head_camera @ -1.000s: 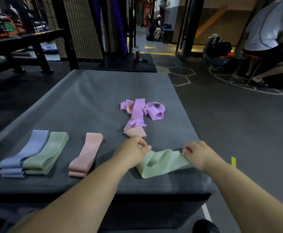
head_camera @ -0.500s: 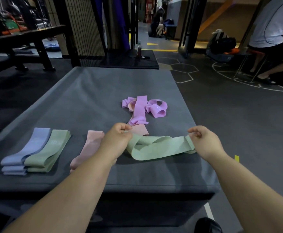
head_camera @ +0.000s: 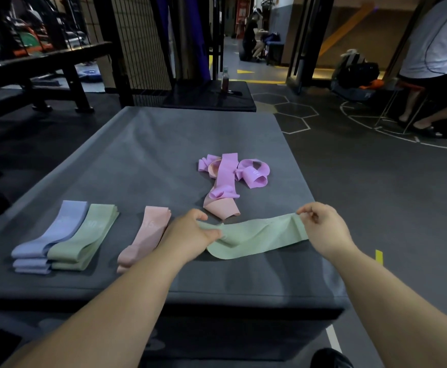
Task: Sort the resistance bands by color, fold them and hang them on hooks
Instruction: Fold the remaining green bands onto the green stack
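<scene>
While both bare forearms reach forward over a dark grey padded surface (head_camera: pixel 142 144), the person holds a pale green stretchy fabric resistance band (head_camera: pixel 259 239) between the two hands, above the front right part of that surface. The left hand (head_camera: pixel 190 233) grips the band's left end, its fingers (head_camera: pixel 213 233) curled and clamped round the bunched fabric. The right hand (head_camera: pixel 323 227) pinches the band's right end, thumb and fingertips closed together on the upper edge of the fabric and raised a little. Between the hands the band sags in soft wrinkles; whether its lowest fold touches the surface cannot be told. On the left side of the surface lie the sorted bands: a folded stack of lavender-blue bands (head_camera: pixel 55 235) touches a folded stack of pale green bands (head_camera: pixel 84 239) on its right. A folded peach-pink band (head_camera: pixel 148 232) marked 15 lies apart from them, just beside the left wrist, which hides its right edge. Behind the held band, near the middle of the surface, sits a loose tangled heap of lilac-purple bands (head_camera: pixel 227 176), with a crumpled peach-pink band (head_camera: pixel 222 211) under its near end, close to the left hand. Beyond the surface a low black platform (head_camera: pixel 190 99) carries a small bottle (head_camera: pixel 225 81). At far right a seated person in a white shirt (head_camera: pixel 434 43) is partly in view, on a dark gym floor (head_camera: pixel 376 181) marked with white hexagons.
</scene>
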